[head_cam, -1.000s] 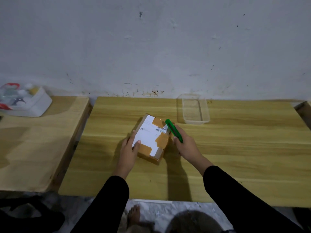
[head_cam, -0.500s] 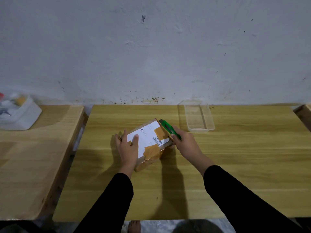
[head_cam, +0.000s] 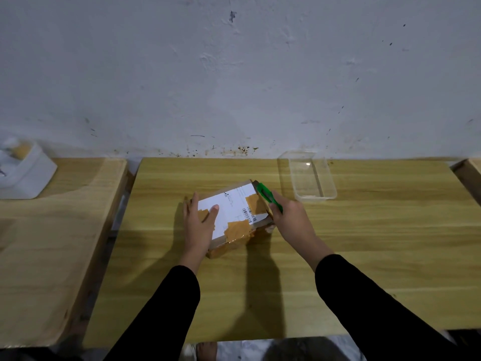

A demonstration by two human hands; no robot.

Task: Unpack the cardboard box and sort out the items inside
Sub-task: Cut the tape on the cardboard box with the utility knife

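Nothing legible anywhere. At frame centre, a white shipping label (head_cam: 231, 207) stuck on top of the cardboard box (head_cam: 234, 217), carrying a barcode (head_cam: 249, 214) at its lower right, a small dark mark near its top and faint printed lines, all too small and blurred to read. No brand or number made out elsewhere.

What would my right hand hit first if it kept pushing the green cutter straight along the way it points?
The right hand aims the green cutter up-left along the cardboard box; its tip is already at the box's far right corner, then likely bare table, though depth is unclear.
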